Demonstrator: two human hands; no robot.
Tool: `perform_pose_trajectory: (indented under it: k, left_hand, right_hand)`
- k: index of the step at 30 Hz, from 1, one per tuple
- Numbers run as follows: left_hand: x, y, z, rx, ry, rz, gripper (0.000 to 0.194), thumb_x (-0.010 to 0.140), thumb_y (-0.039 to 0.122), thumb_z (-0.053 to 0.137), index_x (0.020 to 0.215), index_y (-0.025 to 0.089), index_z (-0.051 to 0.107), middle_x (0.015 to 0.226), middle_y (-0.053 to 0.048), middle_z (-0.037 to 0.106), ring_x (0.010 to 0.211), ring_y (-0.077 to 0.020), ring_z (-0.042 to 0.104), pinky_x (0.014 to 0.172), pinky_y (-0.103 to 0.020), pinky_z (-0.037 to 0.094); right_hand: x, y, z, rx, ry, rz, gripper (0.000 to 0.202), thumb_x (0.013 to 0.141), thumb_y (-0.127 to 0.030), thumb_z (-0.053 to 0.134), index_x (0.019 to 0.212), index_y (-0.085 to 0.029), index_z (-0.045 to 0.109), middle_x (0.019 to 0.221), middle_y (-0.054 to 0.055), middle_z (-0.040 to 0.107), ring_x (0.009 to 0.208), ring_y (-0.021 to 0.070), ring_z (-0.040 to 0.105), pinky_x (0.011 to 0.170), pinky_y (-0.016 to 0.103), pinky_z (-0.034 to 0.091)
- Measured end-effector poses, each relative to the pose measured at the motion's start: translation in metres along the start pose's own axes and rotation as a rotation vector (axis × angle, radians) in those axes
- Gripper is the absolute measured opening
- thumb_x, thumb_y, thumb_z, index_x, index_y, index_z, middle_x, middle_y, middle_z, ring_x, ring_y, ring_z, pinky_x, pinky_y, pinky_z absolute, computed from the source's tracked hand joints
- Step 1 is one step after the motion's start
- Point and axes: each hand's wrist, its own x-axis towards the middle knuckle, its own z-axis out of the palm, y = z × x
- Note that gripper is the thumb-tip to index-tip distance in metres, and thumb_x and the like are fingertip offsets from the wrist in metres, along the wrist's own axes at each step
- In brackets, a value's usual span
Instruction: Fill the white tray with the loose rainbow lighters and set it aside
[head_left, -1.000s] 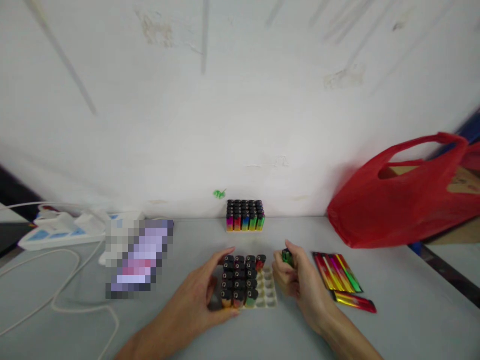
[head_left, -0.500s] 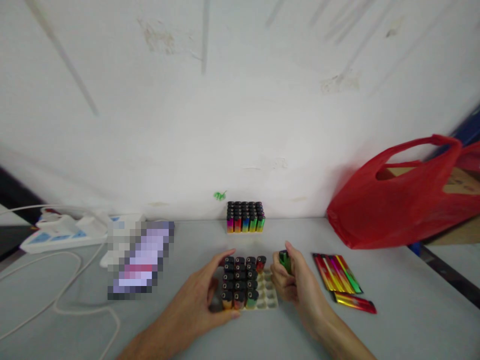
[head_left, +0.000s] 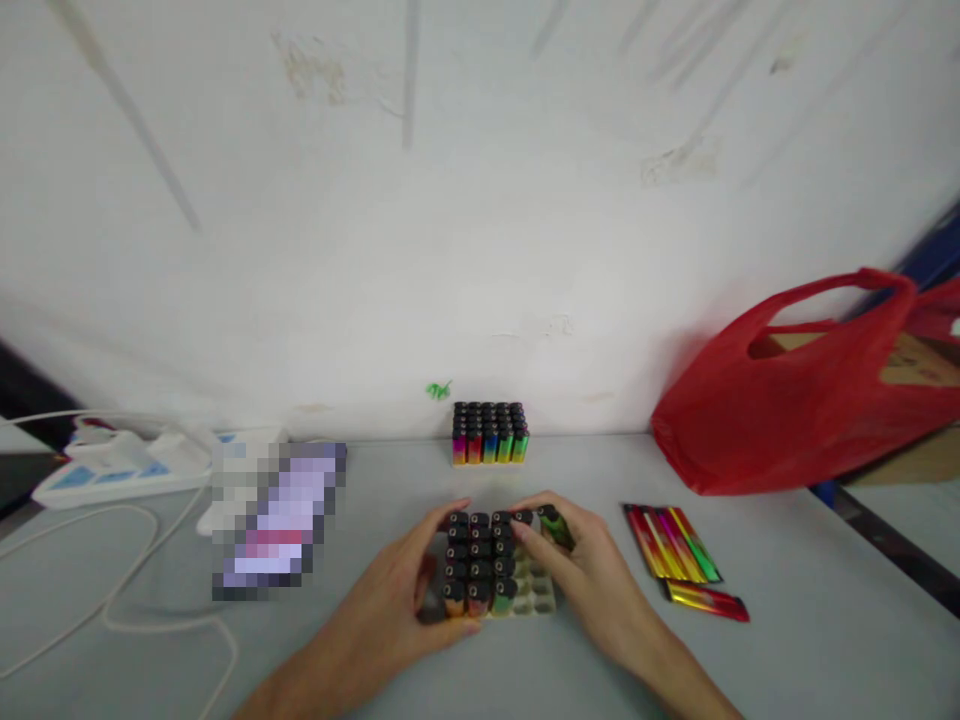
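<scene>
A cream tray (head_left: 537,601) on the grey table holds several upright black-capped rainbow lighters (head_left: 480,565), with hollow slots left on its right side. My left hand (head_left: 401,585) cups the tray's left edge. My right hand (head_left: 581,565) reaches over the tray's far right corner, holding a green lighter (head_left: 553,525) tilted above the slots there.
A full block of lighters (head_left: 490,433) stands against the white wall. Several loose lighters (head_left: 675,545) lie flat to the right. A red plastic bag (head_left: 787,400) sits at the back right. A white power strip (head_left: 124,465) and cables lie at the left beside a blurred object.
My right hand has moved left from beside the tray to over its far right corner, carrying the green lighter and tilting it. My left hand has stayed put.
</scene>
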Motion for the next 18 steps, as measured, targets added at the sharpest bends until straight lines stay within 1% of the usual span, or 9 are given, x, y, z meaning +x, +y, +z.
perform_pose_trajectory:
  k: [2,6,9,11,13,15,18]
  left_hand:
    - [-0.0001,0.0026,0.0001,0.018,-0.002,-0.003,0.102,0.080,0.028,0.091,0.170,0.026,0.044,0.107,-0.005,0.079,0.078,-0.0227,0.071,0.074,-0.031,0.058]
    - [-0.0004,0.0080,0.0000,0.066,0.008,-0.022,0.102,0.079,0.028,0.090,0.170,0.025,0.043,0.095,-0.001,0.077,0.073,-0.0212,0.066,0.069,-0.029,0.054]
    - [-0.0008,0.0087,-0.0005,0.069,0.004,-0.041,0.102,0.079,0.028,0.089,0.170,0.026,0.042,0.101,-0.002,0.077,0.077,-0.0214,0.067,0.069,-0.029,0.054]
    - [-0.0009,0.0079,-0.0007,0.079,-0.005,-0.041,0.101,0.080,0.028,0.089,0.170,0.026,0.042,0.100,-0.002,0.077,0.075,-0.0206,0.066,0.069,-0.028,0.054]
    - [-0.0008,0.0066,-0.0008,0.080,-0.008,-0.035,0.100,0.080,0.027,0.088,0.169,0.026,0.042,0.097,-0.001,0.077,0.075,-0.0207,0.066,0.071,-0.029,0.055]
    - [-0.0006,0.0054,-0.0008,0.051,-0.002,-0.024,0.100,0.080,0.028,0.089,0.169,0.026,0.043,0.100,-0.002,0.078,0.079,-0.0221,0.069,0.073,-0.030,0.057]
    - [-0.0002,0.0045,-0.0010,0.006,-0.004,-0.008,0.102,0.079,0.030,0.091,0.169,0.027,0.044,0.102,-0.003,0.078,0.079,-0.0237,0.070,0.073,-0.031,0.059]
  right_hand:
    - [0.0005,0.0006,-0.0005,-0.031,0.020,-0.021,0.027,0.109,-0.046,0.069,0.108,-0.021,0.079,0.101,0.004,0.080,0.093,0.0236,0.072,0.085,0.030,0.054]
    - [-0.0001,0.0000,-0.0010,-0.031,0.031,-0.043,0.024,0.109,-0.043,0.069,0.111,-0.023,0.081,0.100,0.002,0.080,0.091,0.0223,0.073,0.082,0.028,0.055]
    - [0.0003,-0.0009,-0.0018,-0.063,0.022,-0.052,0.024,0.110,-0.041,0.068,0.111,-0.023,0.082,0.101,0.002,0.081,0.093,0.0228,0.074,0.084,0.028,0.055]
    - [0.0012,-0.0010,-0.0025,-0.102,0.007,-0.056,0.024,0.110,-0.041,0.067,0.108,-0.022,0.082,0.102,0.003,0.082,0.096,0.0244,0.075,0.087,0.030,0.055]
    - [0.0019,-0.0014,-0.0034,-0.132,-0.010,-0.057,0.025,0.110,-0.042,0.067,0.107,-0.022,0.082,0.102,0.004,0.082,0.097,0.0260,0.076,0.088,0.032,0.055]
    - [0.0016,-0.0029,-0.0045,-0.131,-0.025,-0.047,0.027,0.111,-0.044,0.067,0.107,-0.023,0.083,0.103,0.004,0.082,0.098,0.0273,0.076,0.089,0.034,0.055]
    - [-0.0014,-0.0060,-0.0060,-0.092,-0.025,0.006,0.031,0.110,-0.051,0.068,0.116,-0.024,0.082,0.106,0.005,0.081,0.097,0.0279,0.074,0.086,0.036,0.054]
